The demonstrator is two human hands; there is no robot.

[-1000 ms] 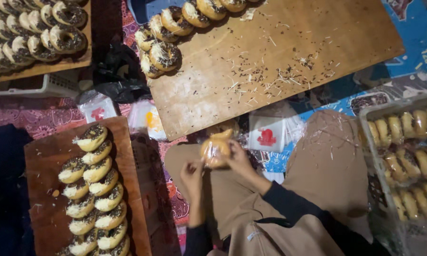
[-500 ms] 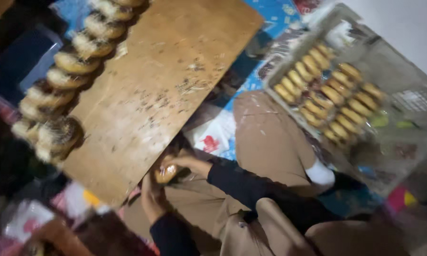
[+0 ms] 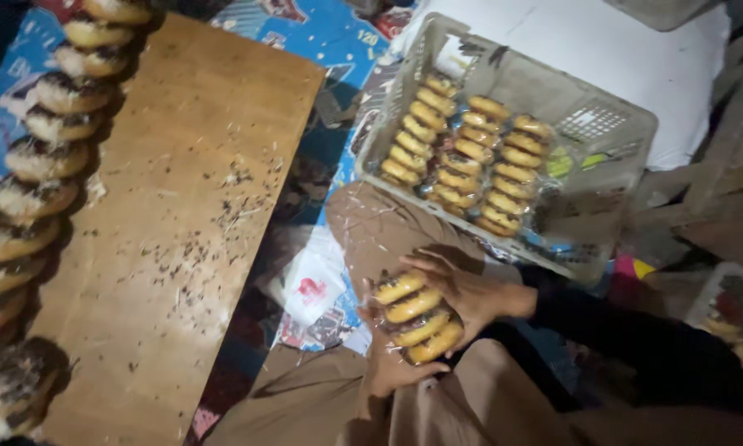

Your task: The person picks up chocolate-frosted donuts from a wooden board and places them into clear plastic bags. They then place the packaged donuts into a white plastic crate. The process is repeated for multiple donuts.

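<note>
One wooden board point(image 3: 173, 248), one crate point(image 3: 603, 132), four held doughnuts point(image 3: 417, 318)

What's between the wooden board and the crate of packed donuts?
Head view: patterned floor mat, a white plastic bag, and the person's tan-clad knee separate wooden board from crate.

Golden-brown doughnuts point(image 3: 417, 315) in clear wrap. Pale grey plastic crate point(image 3: 545, 83); brown wooden board point(image 3: 182, 206) flecked with dark sprinkles. Blue patterned mat point(image 3: 322, 37).

Clear-wrapped pack of four golden doughnuts point(image 3: 417, 316), stacked in a row, tilted, held above the lap
</note>
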